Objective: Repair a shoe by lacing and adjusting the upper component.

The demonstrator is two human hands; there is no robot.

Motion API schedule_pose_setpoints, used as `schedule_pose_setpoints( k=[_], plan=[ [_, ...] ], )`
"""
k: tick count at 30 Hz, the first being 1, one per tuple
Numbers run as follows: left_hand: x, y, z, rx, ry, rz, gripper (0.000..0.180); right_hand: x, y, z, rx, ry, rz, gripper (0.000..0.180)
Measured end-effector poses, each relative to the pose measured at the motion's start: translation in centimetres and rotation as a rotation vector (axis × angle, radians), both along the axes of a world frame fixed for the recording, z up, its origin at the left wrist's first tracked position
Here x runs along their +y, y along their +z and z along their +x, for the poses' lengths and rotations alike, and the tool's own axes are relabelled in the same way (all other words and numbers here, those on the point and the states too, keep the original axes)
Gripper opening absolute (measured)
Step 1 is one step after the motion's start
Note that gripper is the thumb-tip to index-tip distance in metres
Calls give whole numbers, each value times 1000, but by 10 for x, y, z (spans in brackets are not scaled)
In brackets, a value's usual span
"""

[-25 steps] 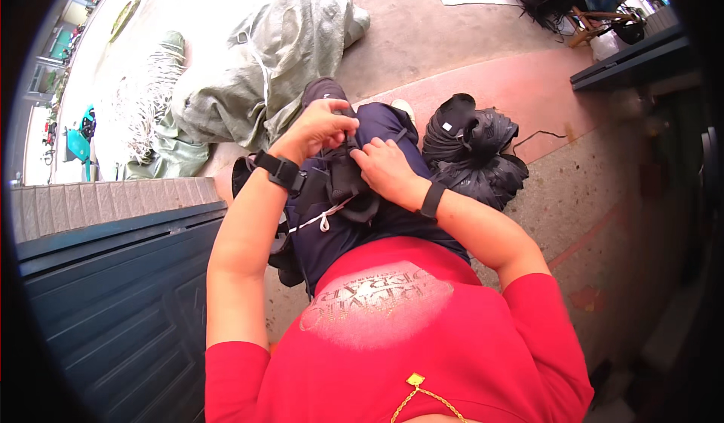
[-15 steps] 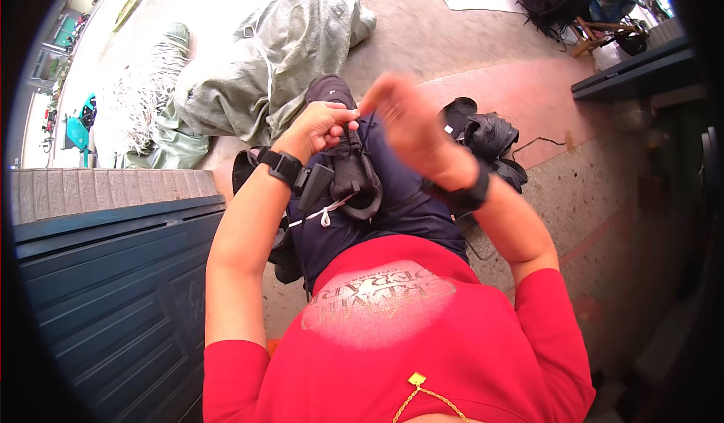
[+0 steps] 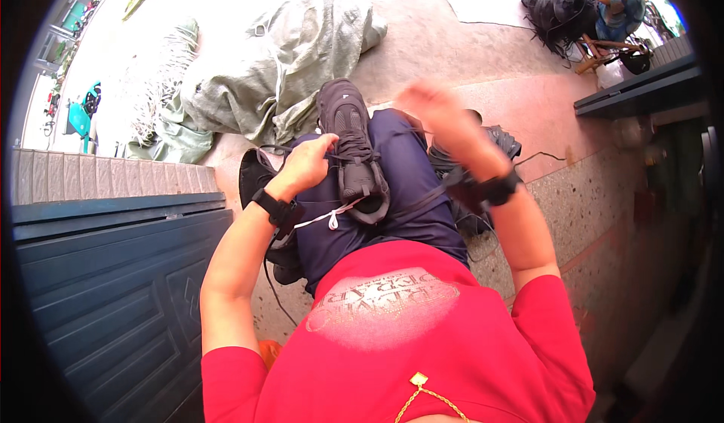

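A dark grey lace-up sneaker [image 3: 351, 133] lies on my thighs, its toe pointing away from me. A thin white cord [image 3: 332, 218] is looped by its heel and crosses my left thigh. My left hand [image 3: 305, 167] is at the sneaker's left side, fingers curled and pinched by the laces. What lies between its fingertips is too small to make out. My right hand [image 3: 443, 119] is raised to the right of the sneaker, apart from it and smeared by motion, so its fingers do not show clearly. Each wrist wears a black band.
Another dark shoe [image 3: 256, 174] is beside my left leg. Black shoes [image 3: 494, 144] lie to the right of my legs. Grey-green sacks [image 3: 283, 68] are ahead. Blue panelled doors [image 3: 121, 302] stand at the left. A seated person [image 3: 620, 8] is at the far right by a black heap [image 3: 558, 8].
My hands, close together over the sneaker before, have moved apart. The right has swung rightward, and the left has drawn back to the sneaker's left side. More of the sneaker's top shows now.
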State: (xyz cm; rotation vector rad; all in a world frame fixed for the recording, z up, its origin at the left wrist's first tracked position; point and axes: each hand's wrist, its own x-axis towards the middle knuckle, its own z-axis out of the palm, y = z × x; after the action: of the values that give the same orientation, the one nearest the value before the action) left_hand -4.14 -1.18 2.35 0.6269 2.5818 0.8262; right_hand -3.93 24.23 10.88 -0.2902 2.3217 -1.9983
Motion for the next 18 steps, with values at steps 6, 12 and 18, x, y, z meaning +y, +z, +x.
schedule_pose_setpoints(
  k=[6, 12, 18],
  plan=[
    [6, 1, 19, 206, -18, -281, 21, -82, -87, 46, 71, 146, 702, 16],
    [7, -3, 29, 186, 136, -204, 16, -97, -107, 46, 335, 217, 1001, 10],
    [13, -7, 34, 163, 234, -130, 17, -98, -92, 43, 479, 361, 1153, 9]
  ],
)
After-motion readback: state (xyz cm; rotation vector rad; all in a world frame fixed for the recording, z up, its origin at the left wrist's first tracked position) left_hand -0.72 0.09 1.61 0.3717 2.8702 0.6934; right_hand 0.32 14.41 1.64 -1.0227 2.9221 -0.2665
